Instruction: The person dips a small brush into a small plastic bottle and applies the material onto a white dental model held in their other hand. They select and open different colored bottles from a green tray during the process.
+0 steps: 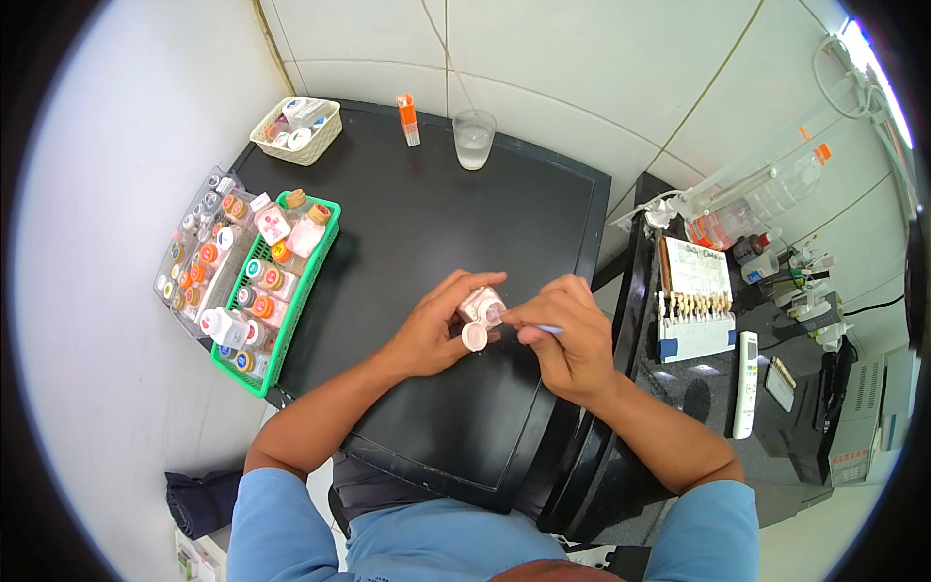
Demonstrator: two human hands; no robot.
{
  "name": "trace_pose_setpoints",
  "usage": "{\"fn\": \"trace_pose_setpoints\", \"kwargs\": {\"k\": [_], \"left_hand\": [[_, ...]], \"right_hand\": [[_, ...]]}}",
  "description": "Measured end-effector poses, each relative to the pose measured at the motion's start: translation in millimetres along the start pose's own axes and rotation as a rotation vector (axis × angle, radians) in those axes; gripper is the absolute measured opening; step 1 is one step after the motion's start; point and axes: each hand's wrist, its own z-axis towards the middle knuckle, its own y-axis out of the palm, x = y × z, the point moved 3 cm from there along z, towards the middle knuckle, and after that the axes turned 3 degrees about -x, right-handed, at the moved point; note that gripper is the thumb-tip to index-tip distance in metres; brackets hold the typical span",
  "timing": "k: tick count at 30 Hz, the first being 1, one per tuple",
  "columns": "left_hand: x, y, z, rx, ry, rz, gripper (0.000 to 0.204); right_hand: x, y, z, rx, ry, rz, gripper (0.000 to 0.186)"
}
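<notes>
My left hand (427, 328) is closed around a small clear bottle with pale pink contents (482, 308), tilted over the dark table. Its round, light pink flip cap (474, 337) hangs back on the side toward me. Pinched in my right hand (577, 344) is a thin tool with a pale blue handle (549, 329). The tool's inner end points at the bottle's mouth; its tip is too small to make out. My two hands are close together, with the bottle between them.
On the left, a green basket (297, 315) and a clear rack (182, 250) hold several bottles. At the back are a cream basket (322, 142), an orange-topped box (408, 120) and a glass (474, 142). The right counter bears a tooth shade guide (693, 308) and remote control (746, 386).
</notes>
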Motion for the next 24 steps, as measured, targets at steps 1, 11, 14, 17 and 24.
{"fn": "trace_pose_setpoints", "kwargs": {"k": [1, 11, 14, 17, 24], "left_hand": [[1.0, 0.2, 0.2, 0.003, 0.029, 0.026, 0.059], [-6.1, 4.6, -3.6, -0.035, -0.077, -0.077, 0.064], [-7.2, 2.3, -5.0, -0.023, -0.085, -0.066, 0.063], [-10.9, 3.5, -4.5, -0.006, -0.056, -0.069, 0.060], [-8.0, 4.8, -5.1, 0.047, -0.009, -0.067, 0.061]], "right_hand": [[-0.9, -0.7, 0.7, -0.026, -0.005, -0.013, 0.010], [-3.6, -2.8, -2.1, 0.032, -0.010, -0.085, 0.009], [-3.6, 2.7, -2.3, -0.014, -0.011, -0.034, 0.009], [-5.0, -2.4, -1.1, -0.009, -0.015, -0.014, 0.009], [-4.4, -2.7, 0.4, 0.026, -0.040, -0.070, 0.010]]}}
